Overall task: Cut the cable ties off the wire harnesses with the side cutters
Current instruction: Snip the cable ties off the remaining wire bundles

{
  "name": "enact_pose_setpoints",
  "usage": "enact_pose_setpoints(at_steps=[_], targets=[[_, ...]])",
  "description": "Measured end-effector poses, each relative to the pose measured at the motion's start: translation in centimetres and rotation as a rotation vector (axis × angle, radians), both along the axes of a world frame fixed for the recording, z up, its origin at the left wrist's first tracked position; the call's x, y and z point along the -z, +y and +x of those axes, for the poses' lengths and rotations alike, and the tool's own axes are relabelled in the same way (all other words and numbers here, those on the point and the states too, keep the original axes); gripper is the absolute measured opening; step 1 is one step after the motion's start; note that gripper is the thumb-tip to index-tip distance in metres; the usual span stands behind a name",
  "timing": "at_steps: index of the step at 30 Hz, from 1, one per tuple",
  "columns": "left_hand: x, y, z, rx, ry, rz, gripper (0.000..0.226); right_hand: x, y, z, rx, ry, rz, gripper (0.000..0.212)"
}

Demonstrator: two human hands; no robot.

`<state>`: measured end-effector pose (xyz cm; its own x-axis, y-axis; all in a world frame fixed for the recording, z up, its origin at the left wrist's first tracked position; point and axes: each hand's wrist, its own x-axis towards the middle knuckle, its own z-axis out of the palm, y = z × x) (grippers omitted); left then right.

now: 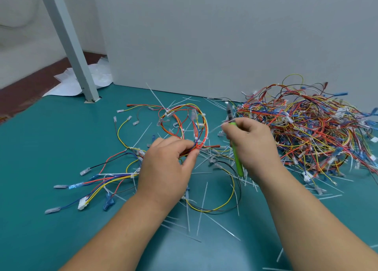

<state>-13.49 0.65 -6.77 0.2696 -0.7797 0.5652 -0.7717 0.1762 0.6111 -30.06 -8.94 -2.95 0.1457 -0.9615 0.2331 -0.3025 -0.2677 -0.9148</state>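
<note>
Left fingers: the fingers [191, 151] of the left hand [166, 168] are curling in and pinching a bunch of red, yellow and blue strands of the looped multicoloured wire harness [184, 117], probably steadying it so a tie is facing the blades.
Right fingers: the fingers [235, 128] of the right hand [253, 146] are wrapping round the green-handled steel side cutters [237, 164], with the nose pointing toward twelve o'clock. The nose is blurring, so I cannot tell whether the blades are gaping.
Pale streak: a blurred white strip is showing at nine o'clock of the right fingertips; it is possibly a tie.
Harness: it is lying on the teal tabletop [61, 148], looping toward twelve o'clock from the left hand and trailing connectors toward eight o'clock. Several white ties are ringing it, uncut.
Offcuts: thin white plastic cable-tie offcuts [202, 205] are lying scattered around both wrists, mostly toward six o'clock.
Heap: a tangled heap of further harnesses [306, 131] is sitting at three o'clock of the right hand, seemingly within reach for the next pick.
</note>
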Motion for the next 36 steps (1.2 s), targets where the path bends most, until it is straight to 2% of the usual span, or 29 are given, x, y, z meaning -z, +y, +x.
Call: enact_pose_setpoints(at_steps=[2, 3, 4, 6, 9, 11, 12, 14, 16, 18, 21, 24, 26, 28, 32, 36], targets=[[-0.4, 0.0, -0.1, 0.022, -0.143, 0.022, 0.007, -0.3, 0.0, -0.3, -0.072, -0.229, 0.173, 0.012], [-0.6, 0.0, -0.2, 0.040, -0.212, 0.037, 0.011, -0.5, 0.1, -0.4, -0.135, -0.274, 0.229, 0.006], [-0.7, 0.0, -0.4, 0.056, -0.273, 0.047, 0.014, -0.7, 0.1, -0.4, -0.201, -0.283, 0.262, 0.002], [-1.0, 0.1, -0.8, 0.083, -0.375, 0.056, 0.015, -0.8, 0.3, -0.5, -0.281, -0.258, 0.287, 0.008], [-1.3, 0.1, -1.1, 0.093, -0.433, 0.104, 0.013, -0.7, 0.1, -0.6, -0.263, -0.227, 0.276, 0.017], [-1.5, 0.1, -1.0, 0.119, -0.328, 0.212, 0.019, -0.4, 0.1, -0.7, -0.244, -0.243, 0.250, 0.020], [-1.7, 0.0, -0.9, 0.150, -0.187, 0.262, 0.026, -0.1, 0.1, -0.8, -0.247, -0.271, 0.236, 0.020], [-2.5, -0.5, -0.6, 0.227, 0.259, 0.296, 0.046, 0.3, 0.2, -1.0, -0.257, -0.362, 0.233, 0.019], [-3.4, -1.7, -0.2, 0.190, 0.654, 0.309, 0.057, 0.8, 0.4, -1.2, -0.270, -0.434, 0.246, 0.019], [-4.1, -3.0, -0.1, 0.123, 0.818, 0.385, 0.047, 1.1, 0.8, -1.2, -0.311, -0.486, 0.247, 0.024], [-4.4, -4.2, -0.5, 0.140, 0.924, 0.440, 0.036, 1.4, 1.2, -0.8, -0.347, -0.467, 0.237, 0.029], [-4.4, -4.8, -0.7, 0.126, 1.058, 0.362, 0.024, 1.4, 1.6, -0.9, -0.362, -0.340, 0.201, 0.029], [-4.4, -5.0, -0.7, 0.099, 1.136, 0.309, 0.018, 1.2, 1.7, -1.1, -0.400, -0.247, 0.167, 0.022], [-4.4, -5.0, -0.7, 0.092, 1.114, 0.259, 0.023, 0.8, 1.9, -1.3, -0.408, -0.155, 0.136, 0.023], [-4.7, -5.0, -1.1, 0.058, 0.920, 0.137, 0.026, 0.2, 1.9, -1.3, -0.182, -0.015, -0.009, 0.028], [-5.3, -5.5, -1.4, 0.008, 0.970, 0.020, 0.022, -0.8, 2.3, -1.0, -0.126, 0.066, -0.118, 0.027]])
